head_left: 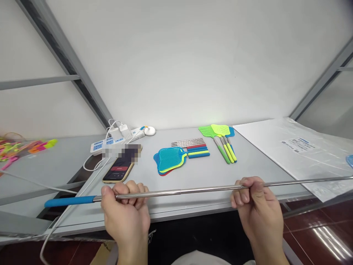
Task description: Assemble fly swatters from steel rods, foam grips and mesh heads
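Note:
My left hand point(125, 206) and my right hand point(255, 200) both grip a long telescopic metal rod point(193, 190) held level above the near edge of the grey table point(198, 176). The rod's blue handle point(68, 201) sticks out to the left of my left hand. Its thin end runs off to the right, where a blue swatter head point(349, 161) shows at the frame edge. On the table beyond lie a stack of swatter heads point(168, 159), teal on top, and a row of handles point(196, 151) with collapsed metal rods point(188, 142). Assembled green and yellow swatters point(222, 139) lie further right.
A phone point(118, 170) lies left of the heads, with a white power strip point(110, 141) and cables behind it. A plastic-wrapped white sheet point(298, 147) covers the table's right side. Colourful parts point(16, 147) lie far left. A metal frame and white wall stand behind.

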A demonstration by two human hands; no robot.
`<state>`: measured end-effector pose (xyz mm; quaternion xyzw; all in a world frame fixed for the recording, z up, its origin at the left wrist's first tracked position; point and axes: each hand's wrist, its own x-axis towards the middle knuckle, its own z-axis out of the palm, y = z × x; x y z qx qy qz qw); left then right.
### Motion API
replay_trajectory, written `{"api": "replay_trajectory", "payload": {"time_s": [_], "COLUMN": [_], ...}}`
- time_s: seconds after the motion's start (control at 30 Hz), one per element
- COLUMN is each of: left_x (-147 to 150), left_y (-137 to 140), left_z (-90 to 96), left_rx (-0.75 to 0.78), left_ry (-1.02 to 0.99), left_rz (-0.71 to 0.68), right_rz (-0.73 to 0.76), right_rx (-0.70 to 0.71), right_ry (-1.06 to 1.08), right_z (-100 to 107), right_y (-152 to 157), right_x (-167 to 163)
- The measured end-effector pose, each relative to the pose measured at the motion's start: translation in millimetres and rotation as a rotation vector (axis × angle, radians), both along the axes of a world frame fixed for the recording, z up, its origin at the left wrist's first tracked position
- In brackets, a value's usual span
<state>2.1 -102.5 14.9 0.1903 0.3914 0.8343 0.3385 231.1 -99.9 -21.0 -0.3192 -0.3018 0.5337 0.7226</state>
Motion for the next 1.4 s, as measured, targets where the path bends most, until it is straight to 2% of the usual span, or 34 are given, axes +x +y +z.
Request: {"api": "replay_trajectory", "payload": {"time_s": [0.1, 0.17, 0.23, 0.37, 0.47, 0.77, 0.87, 0.97, 1.03, 1.13, 1.17, 1.2, 1.3, 1.4], "left_x": [20.7, 32.3, 37.9, 34.4, 29.8, -2.6, -3.8, 16.8, 38.4, 64.8, 68.7, 69.6, 58.7, 41.3], "left_y": [-1.3, -1.6, -0.7, 3.0, 4.5, 14.2, 16.8, 13.9, 9.2, 2.9, 2.1, 2.1, 5.2, 8.7], "left_z": [-10.2, -17.3, -21.8, -21.4, -18.3, -7.3, -6.6, -15.3, -24.6, -35.3, -36.8, -37.3, -35.2, -32.4], "left_rx": [0.017, -0.028, -0.066, -0.106, -0.103, -0.03, -0.047, -0.057, -0.079, -0.129, -0.129, -0.122, -0.114, -0.131], "left_ry": [-0.009, 0.023, 0.072, 0.082, 0.08, -0.019, -0.009, 0.003, 0.009, 0.086, 0.087, 0.075, 0.051, 0.067], "left_rz": [-0.132, -0.275, -0.328, -0.239, -0.237, -0.02, -0.023, -0.135, -0.304, -0.639, -0.679, -0.675, -0.499, -0.373], "right_rz": [0.084, 0.155, 0.173, 0.14, 0.098, -0.204, -0.228, -0.162, -0.036, 0.178, 0.201, 0.19, 0.101, 0.096], "right_rx": [-0.001, -0.03, -0.049, -0.072, -0.103, -0.084, -0.065, -0.066, -0.072, -0.049, -0.039, -0.031, -0.043, -0.06], "right_ry": [-0.005, -0.005, -0.005, 0.014, 0.061, 0.171, 0.198, 0.184, 0.137, 0.059, 0.042, 0.032, 0.004, -0.021], "right_z": [-3.3, -5.8, -7.9, -7.9, -5.6, -4.2, -4.4, -5.5, -7.6, -12.1, -13.4, -14.5, -15.7, -15.4], "right_y": [-0.1, -0.7, -1.2, 0.2, 3.0, 27.1, 30.5, 23.2, 14.5, 3.8, 2.1, 1.5, 4.4, 9.0], "right_x": [-10.7, -16.2, -18.0, -11.9, -4.5, 37.2, 40.0, 21.5, 3.0, -16.2, -17.8, -17.0, -5.8, 6.0]}}
